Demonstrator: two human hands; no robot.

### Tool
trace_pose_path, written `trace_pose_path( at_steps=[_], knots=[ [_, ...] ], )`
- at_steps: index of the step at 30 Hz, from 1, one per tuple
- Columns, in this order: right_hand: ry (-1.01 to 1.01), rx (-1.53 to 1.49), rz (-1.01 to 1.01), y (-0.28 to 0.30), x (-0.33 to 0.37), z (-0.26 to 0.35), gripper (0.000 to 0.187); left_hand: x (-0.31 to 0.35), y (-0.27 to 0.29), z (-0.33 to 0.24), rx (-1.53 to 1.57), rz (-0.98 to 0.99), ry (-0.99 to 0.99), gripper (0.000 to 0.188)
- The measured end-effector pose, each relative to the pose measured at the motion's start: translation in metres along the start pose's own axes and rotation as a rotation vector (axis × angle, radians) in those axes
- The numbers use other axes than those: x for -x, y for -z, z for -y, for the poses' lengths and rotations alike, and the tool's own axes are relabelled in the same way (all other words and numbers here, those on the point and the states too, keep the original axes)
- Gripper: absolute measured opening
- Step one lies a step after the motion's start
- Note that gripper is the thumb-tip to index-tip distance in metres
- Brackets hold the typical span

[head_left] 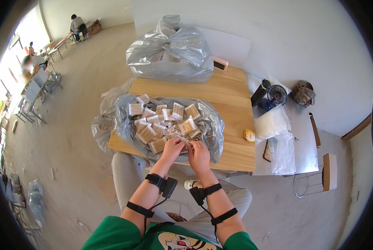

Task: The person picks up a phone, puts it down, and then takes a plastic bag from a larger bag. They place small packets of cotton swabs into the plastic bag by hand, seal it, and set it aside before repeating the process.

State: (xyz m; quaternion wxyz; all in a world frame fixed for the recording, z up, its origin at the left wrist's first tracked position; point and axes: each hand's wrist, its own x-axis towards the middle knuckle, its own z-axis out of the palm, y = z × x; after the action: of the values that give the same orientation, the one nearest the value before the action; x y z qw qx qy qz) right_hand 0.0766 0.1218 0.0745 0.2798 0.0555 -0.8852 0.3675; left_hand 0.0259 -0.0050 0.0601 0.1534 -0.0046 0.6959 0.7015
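Note:
My left hand [174,148] and my right hand [198,155] meet over the near edge of an open grey plastic bag [215,125]. The fingers of both are closed and bent toward each other at a small pale thing, too small and covered to make out. Inside the bag lie many small clear packets of thin wooden sticks, seemingly cotton swabs, such as one packet [146,134] left of my hands. A packet with a yellow label [188,126] rests on the pile just beyond my fingers. Loose sticks show between the packets.
On the wooden table [236,112], a tied grey bag [170,54] stands at the far end by a pink-framed device [220,63]. A small yellow box [249,135] sits at the right edge. The side table holds a black fan [277,95] and a white plastic-wrapped bundle [272,123].

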Motion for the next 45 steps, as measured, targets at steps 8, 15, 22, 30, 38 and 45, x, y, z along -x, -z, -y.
trace_pose_path(
  at_steps=[8, 15, 22, 30, 38, 45],
  knots=[
    [-0.132, -0.02, 0.105, -0.031, -0.001, 0.011, 0.021, 0.0, 0.024, 0.006, -0.322, 0.018, -0.195, 0.02],
    [-0.177, 0.01, 0.155, -0.048, -0.017, 0.026, 0.017, -0.01, 0.054, 0.009, -0.41, 0.025, -0.449, 0.015],
    [-0.257, -0.055, 0.186, -0.047, -0.038, 0.036, 0.012, -0.016, 0.064, 0.001, -0.371, 0.001, -0.515, 0.016],
    [-0.064, 0.201, 0.059, -0.051, -0.044, 0.024, 0.023, -0.014, 0.066, -0.004, -0.429, 0.013, -0.533, 0.011],
    [-0.002, 0.101, 0.105, -0.042, -0.029, 0.002, 0.017, -0.01, 0.055, -0.021, -0.625, 0.091, -0.625, 0.011],
    [-0.858, -0.916, -0.054, -0.043, -0.019, -0.029, 0.011, -0.019, 0.044, 0.0, 0.103, -0.111, -0.067, 0.036]
  ],
)
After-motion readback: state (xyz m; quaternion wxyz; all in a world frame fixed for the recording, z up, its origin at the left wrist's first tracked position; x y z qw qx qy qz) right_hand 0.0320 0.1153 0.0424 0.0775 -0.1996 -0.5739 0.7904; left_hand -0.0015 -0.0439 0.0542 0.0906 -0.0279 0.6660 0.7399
